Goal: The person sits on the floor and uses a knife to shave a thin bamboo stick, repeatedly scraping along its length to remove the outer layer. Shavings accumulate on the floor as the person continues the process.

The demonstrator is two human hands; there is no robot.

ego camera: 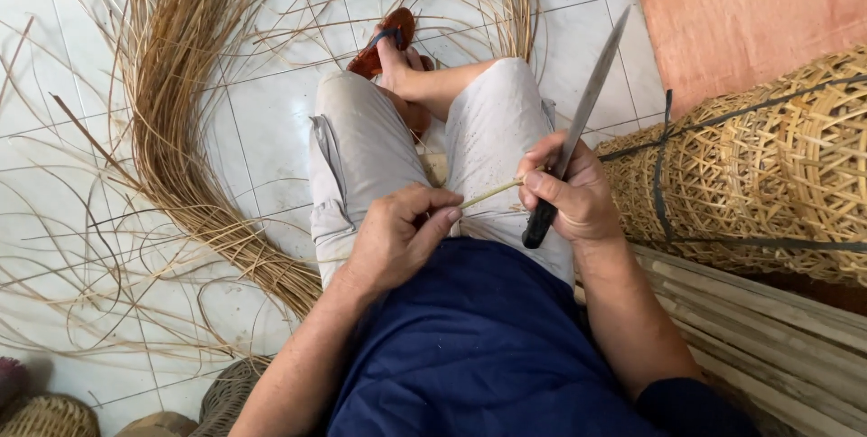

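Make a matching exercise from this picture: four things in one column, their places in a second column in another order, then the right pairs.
Things
1. long grey-bladed knife with black handle
2. thin pale rattan strip
3. brown sandal
4. stack of woven cane baskets tied with dark straps

Places
A. on the person's foot, on the white tiles
B. gripped in the right hand, blade pointing up
C. at the right, beside the leg
D. pinched by the left hand, over the lap

Pairs: 1-B, 2-D, 3-A, 4-C

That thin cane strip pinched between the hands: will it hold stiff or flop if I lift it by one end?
Probably whippy: the cane strip is very thin, spanning from left hand to right hand beside the knife. Likely light, and the loose strands on the floor curve freely, suggesting easy bending.
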